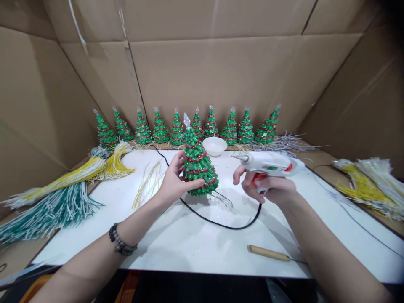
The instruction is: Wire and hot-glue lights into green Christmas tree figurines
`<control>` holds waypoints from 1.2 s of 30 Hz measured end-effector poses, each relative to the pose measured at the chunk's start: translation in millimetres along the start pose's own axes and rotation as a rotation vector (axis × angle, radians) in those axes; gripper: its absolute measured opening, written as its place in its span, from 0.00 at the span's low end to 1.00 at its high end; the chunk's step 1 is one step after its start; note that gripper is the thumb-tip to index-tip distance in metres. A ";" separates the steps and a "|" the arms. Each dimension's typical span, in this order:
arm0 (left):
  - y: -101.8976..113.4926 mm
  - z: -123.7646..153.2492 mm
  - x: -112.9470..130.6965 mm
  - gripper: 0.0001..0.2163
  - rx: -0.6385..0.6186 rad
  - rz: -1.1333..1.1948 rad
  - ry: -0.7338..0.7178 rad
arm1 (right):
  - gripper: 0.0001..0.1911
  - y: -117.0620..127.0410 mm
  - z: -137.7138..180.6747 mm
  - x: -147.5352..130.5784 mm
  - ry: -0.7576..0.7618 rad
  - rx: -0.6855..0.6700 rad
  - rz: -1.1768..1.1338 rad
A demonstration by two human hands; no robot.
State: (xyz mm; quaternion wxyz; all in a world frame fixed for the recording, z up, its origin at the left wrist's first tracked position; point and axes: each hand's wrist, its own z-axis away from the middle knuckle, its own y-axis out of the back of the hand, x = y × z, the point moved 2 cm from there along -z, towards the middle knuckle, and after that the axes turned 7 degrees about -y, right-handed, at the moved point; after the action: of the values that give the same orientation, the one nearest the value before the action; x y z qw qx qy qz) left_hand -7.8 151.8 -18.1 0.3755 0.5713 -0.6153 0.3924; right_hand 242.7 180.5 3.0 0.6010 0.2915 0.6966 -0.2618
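My left hand is wrapped round the lower left side of a small green Christmas tree with red garlands and a clear topper. The tree stands almost upright over the white board, and I cannot tell whether its base touches. In my right hand is a white hot glue gun with an orange trigger, gripped by the handle. Its metal nozzle points left toward the tree, with a gap between them. A black cord loops from the handle across the board and behind the tree.
Several similar trees line the cardboard back wall. A white bowl sits behind the held tree. Bundles of yellow and green strands lie left, more yellow ones right. A wooden-handled tool rests near the front edge.
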 end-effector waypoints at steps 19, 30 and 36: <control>2.7 0.1 1.5 0.40 0.058 0.159 0.133 | 0.16 17.5 -9.1 19.5 -0.125 0.662 0.660; -2.4 5.8 1.3 0.40 -0.152 0.164 0.126 | 0.17 52.4 -4.6 46.3 -0.347 0.475 1.308; 0.9 6.2 2.1 0.44 -0.130 -0.118 0.031 | 0.27 52.7 -2.5 42.2 -0.407 0.391 1.366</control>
State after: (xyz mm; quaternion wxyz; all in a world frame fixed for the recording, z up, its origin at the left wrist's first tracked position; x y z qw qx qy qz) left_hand -8.9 145.4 -18.8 0.4439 0.5748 -0.5989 0.3375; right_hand 274.4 222.7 -39.2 0.6844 0.7077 0.1751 0.0024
